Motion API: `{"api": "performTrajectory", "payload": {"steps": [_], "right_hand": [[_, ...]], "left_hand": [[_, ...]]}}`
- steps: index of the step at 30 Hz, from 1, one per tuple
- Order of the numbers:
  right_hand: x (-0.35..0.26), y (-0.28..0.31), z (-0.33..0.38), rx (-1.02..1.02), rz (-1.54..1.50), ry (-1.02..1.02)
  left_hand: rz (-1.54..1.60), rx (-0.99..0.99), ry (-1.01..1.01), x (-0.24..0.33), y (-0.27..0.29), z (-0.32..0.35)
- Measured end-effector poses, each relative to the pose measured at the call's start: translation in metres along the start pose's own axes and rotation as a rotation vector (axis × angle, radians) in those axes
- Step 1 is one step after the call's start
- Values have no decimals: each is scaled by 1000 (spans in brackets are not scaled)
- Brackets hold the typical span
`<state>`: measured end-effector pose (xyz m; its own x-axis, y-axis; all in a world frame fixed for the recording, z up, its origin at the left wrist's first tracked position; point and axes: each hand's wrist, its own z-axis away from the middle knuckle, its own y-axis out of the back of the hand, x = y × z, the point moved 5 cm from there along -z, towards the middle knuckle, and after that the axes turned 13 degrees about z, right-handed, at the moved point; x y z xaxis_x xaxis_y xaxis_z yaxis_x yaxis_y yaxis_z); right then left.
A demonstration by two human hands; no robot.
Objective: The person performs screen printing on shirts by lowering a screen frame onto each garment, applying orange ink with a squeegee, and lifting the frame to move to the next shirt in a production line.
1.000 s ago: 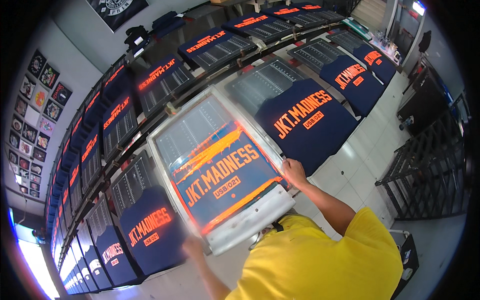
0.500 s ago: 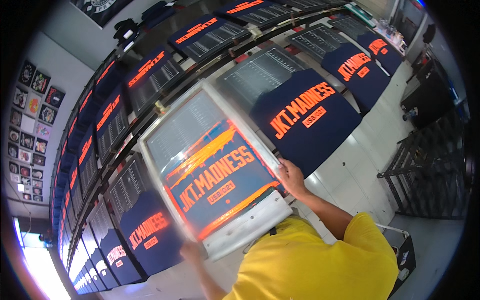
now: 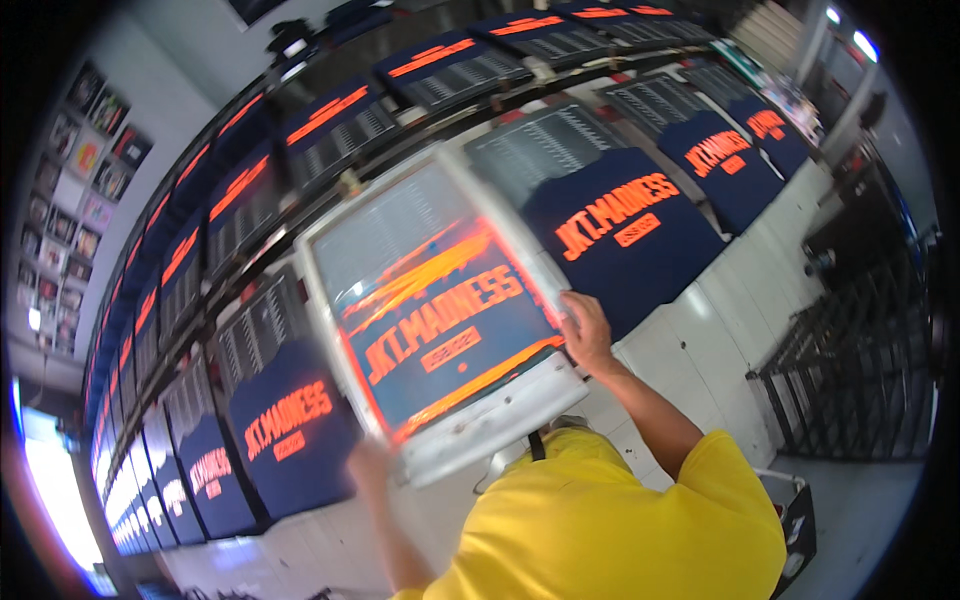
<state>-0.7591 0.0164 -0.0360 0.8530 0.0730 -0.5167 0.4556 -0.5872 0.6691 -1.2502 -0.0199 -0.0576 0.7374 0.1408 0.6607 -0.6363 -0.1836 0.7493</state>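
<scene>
A silver-framed printing screen is tilted over the row of boards, its mesh streaked with bright orange ink. Orange block lettering shows on the dark blue area in it. At the lower right side of the frame, my right hand is closed around the edge. My left hand is smeared by motion beside the lower left corner; its fingers do not show clearly. To the right of the screen lies a navy shirt with orange lettering, and another navy shirt is on the left.
Dark boards carrying several printed navy shirts run off to both sides, with a second row behind. A black metal rack stands at the right on the tiled floor. Small pictures cover the left wall.
The whole view has shifted, so the left wall pictures sit higher. Both hands remain at the screen's lower sides, and the screen stays between the same two shirts.
</scene>
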Motion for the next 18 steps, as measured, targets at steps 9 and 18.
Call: {"api": "performTrajectory", "payload": {"steps": [9,18], "right_hand": [[-133,19,72,-788,93,845],[-165,-4,48,-604,273,822]], "left_hand": [[678,-662,324,83,36,99],[1080,-823,560,79,-108,146]]}}
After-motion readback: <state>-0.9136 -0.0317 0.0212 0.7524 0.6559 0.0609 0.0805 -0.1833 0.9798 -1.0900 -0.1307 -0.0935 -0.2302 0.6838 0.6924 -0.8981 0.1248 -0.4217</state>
